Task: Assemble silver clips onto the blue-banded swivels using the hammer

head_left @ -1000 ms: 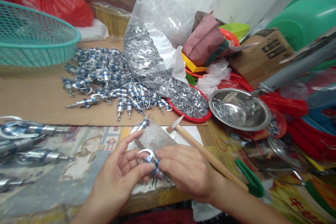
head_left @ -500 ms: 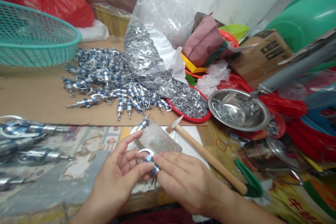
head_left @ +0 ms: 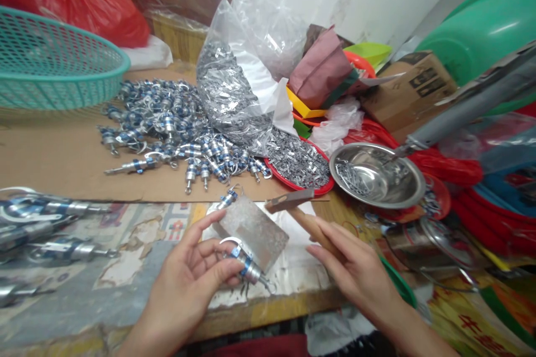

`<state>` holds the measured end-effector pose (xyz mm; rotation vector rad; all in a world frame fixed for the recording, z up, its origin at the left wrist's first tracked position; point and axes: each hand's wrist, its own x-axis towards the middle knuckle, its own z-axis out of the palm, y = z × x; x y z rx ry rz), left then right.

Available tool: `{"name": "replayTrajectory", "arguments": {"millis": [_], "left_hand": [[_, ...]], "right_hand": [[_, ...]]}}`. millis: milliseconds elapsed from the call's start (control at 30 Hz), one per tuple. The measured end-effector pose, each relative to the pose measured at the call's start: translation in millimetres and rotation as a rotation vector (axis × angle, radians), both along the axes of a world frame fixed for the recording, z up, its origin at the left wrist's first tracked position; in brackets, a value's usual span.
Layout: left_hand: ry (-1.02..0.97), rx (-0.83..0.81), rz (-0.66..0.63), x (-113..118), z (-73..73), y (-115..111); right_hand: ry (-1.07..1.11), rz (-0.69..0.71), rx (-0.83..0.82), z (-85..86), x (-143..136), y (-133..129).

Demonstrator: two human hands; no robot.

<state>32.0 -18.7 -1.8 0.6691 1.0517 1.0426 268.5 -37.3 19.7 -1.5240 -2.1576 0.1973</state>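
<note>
My left hand (head_left: 188, 276) pinches a silver-and-blue metal fitting (head_left: 248, 269) between thumb and fingers. It has a curved silver lever at its upper end and a small loop at its lower right end. Just behind it a flat metal block (head_left: 257, 228) lies on white paper (head_left: 293, 270). My right hand (head_left: 355, 268) is closed around the wooden handle of a hammer (head_left: 312, 226), whose head is raised near the block's right corner. Another such fitting (head_left: 229, 197) lies at the block's far left edge.
A pile of similar fittings (head_left: 163, 111) covers part of the cardboard (head_left: 62, 167). Beside it are a bag of small metal clips (head_left: 230, 83), a red dish (head_left: 287, 179) of clips and a steel bowl (head_left: 377, 192). A grey metal bar (head_left: 460, 106) slants over the bowl.
My right hand has let go of the fitting, moved right and taken hold of the hammer, which has lifted and turned. My left hand keeps the fitting in nearly the same place.
</note>
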Motion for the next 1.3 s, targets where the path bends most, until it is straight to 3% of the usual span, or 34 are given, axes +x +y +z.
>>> {"name": "replayTrajectory", "arguments": {"millis": [67,167,300,433,533,600,667,733,833,900,1067,1200,1300], "left_hand": [[0.004,0.000,0.005,0.1,-0.2,-0.3],[0.008,0.002,0.015,0.7,-1.1,-1.3],[-0.017,0.011,0.040,2.1,-1.6,-2.1],[-0.034,0.020,0.052,3.7,-0.2,-1.9],[-0.040,0.026,0.038,3.0,-0.1,-1.7],[-0.022,0.022,0.022,0.5,-1.3,-1.4],[0.073,0.053,-0.037,-3.6,-3.1,-1.1],[0.260,0.127,-0.121,-8.0,-4.8,-0.7],[0.513,0.286,-0.165,-11.4,-6.5,-0.6],[0.579,0.415,-0.118,-10.2,-7.1,-0.8],[0.656,0.657,0.024,-2.9,-7.5,-0.8],[0.685,0.806,-0.116,-5.4,-8.4,1.5],[0.689,0.830,-0.166,-9.6,-9.5,1.8]], "right_hand": [[-0.002,0.130,0.038,14.6,-7.8,-12.0],[-0.015,0.219,0.105,25.6,-13.6,-23.9],[-0.136,0.286,0.026,20.8,-14.4,-26.6],[-0.075,0.234,0.121,16.4,-19.1,-25.3],[-0.062,0.255,0.051,15.3,-22.8,-19.1],[0.014,0.204,-0.017,10.2,-21.4,-8.1],[0.127,0.068,-0.067,0.1,-16.9,7.3],[0.164,-0.038,-0.150,-12.2,-11.4,23.3],[0.127,-0.055,-0.255,-24.5,-4.7,43.0],[0.107,-0.077,-0.221,-24.2,0.4,56.0],[0.014,-0.319,-0.064,-15.0,24.1,106.7],[-0.016,-0.344,-0.094,-18.9,38.0,140.5],[0.055,-0.346,-0.032,-16.7,36.1,143.9]]}}
